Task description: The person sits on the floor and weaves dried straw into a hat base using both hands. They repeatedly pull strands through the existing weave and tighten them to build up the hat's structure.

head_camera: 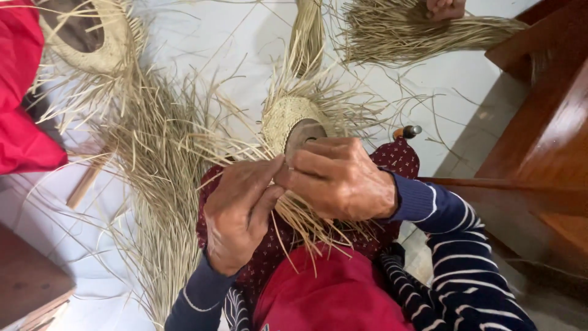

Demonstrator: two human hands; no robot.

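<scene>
Head view: small round woven pale-straw piece [288, 119] held over lap on dark round form, crown part woven, long loose strands unwoven all round. Left hand [236, 214] fingers pinched on straw strands; right hand [340, 178] fingers closed on strands at weave edge.
</scene>
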